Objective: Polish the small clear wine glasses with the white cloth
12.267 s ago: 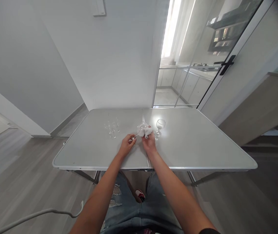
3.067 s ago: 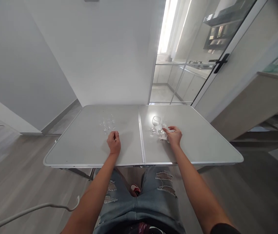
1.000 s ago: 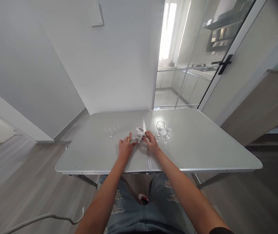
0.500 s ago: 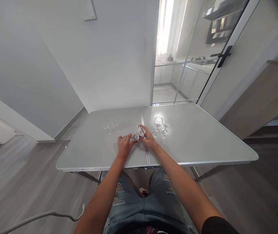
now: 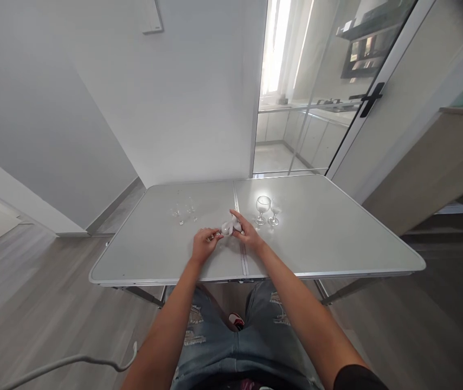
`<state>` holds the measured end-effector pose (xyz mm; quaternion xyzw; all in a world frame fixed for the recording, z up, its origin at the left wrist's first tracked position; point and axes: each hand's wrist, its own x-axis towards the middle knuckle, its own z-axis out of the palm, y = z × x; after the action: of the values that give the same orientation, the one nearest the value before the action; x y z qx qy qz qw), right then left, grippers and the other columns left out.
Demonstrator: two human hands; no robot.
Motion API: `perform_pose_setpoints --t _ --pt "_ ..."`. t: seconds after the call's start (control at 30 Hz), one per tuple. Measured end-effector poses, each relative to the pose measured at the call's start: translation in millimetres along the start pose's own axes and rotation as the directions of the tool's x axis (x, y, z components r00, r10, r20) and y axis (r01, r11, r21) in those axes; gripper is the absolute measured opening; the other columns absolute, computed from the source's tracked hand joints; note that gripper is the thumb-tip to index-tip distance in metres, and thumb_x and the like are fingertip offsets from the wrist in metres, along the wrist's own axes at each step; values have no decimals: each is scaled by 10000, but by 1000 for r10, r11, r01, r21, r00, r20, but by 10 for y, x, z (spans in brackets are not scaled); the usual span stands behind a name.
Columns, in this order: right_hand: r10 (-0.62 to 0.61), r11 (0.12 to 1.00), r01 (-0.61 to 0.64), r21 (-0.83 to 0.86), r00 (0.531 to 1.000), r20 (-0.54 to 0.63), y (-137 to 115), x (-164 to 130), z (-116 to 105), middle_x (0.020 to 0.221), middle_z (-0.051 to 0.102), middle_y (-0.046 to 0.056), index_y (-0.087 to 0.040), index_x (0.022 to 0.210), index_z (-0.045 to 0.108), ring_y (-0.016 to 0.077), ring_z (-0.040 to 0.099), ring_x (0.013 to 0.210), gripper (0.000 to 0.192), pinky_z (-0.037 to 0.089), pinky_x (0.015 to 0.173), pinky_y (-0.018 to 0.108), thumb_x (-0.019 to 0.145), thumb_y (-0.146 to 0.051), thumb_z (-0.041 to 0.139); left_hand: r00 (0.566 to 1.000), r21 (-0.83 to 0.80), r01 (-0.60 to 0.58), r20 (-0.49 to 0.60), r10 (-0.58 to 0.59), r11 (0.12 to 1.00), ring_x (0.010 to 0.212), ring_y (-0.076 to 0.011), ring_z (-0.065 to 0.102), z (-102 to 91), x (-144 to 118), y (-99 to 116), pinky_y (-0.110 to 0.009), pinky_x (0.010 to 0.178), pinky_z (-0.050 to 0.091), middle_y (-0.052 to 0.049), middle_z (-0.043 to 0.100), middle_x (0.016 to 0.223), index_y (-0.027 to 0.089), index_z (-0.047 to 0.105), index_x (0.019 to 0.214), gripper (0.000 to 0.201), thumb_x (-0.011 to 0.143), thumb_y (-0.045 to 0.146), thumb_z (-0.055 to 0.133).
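Note:
Over the middle of the table, my left hand (image 5: 204,242) is closed on the stem end of a small stemmed glass (image 5: 217,233). The glass lies tilted on its side, its bowl toward the right. My right hand (image 5: 248,232) holds a crumpled white cloth or tissue (image 5: 231,226) against the bowl, fingers and thumb curved round it. Much of the bowl is hidden by the white material. To the right of my right hand stand two clear stemmed glasses, a larger round one (image 5: 263,206) and a narrower one (image 5: 274,211).
Several small, hard-to-see clear glasses (image 5: 191,206) stand on the left half of the grey folding table (image 5: 142,244). A seam runs down the table's middle. Behind it are a white wall (image 5: 199,108) and a glass door (image 5: 316,108). A pale cable (image 5: 77,358) hangs at lower left.
My left hand has shifted slightly left, and the held glass now lies more level. The white material has been turned or squeezed in my right hand. The standing glasses have stayed put.

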<state>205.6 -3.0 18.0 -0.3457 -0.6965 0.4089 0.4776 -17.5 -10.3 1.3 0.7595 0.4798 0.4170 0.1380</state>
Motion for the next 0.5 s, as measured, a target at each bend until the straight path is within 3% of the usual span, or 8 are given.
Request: perform_pose_setpoints --t 0.17,0.3,0.4,0.5 --pt "-61 947 128 -295 973 225 -171 -51 -195 1004 662 28 -293 1576 226 175 573 764 790 497 802 330 895 -378 618 981 -303 183 117 -154 935 638 -154 589 -19 12 -5 -276 639 438 -74 747 773 165 795 899 343 767 479 756" --pt "-81 759 360 -542 879 471 -318 -90 -374 1259 656 82 -327 1579 210 234 631 987 760 404 1031 447 910 -214 553 941 -449 278 303 -149 849 628 -139 559 -30 40 28 -247 596 391 -67 721 724 111 791 865 432 746 525 759" --pt "-76 601 504 -621 809 583 -318 -122 -430 1034 733 72 -287 1571 259 226 660 931 751 322 1097 497 882 -57 449 907 -493 333 399 -131 804 607 -126 536 -42 58 52 -234 573 368 -61 694 684 89 783 816 479 727 559 761" --pt "-74 551 539 -637 792 606 -293 -162 -420 812 722 42 -274 1545 337 215 661 839 733 332 1085 497 866 -10 410 894 -509 350 431 -120 787 579 -117 510 -56 65 62 -227 547 349 -50 663 634 80 779 804 509 711 581 765"
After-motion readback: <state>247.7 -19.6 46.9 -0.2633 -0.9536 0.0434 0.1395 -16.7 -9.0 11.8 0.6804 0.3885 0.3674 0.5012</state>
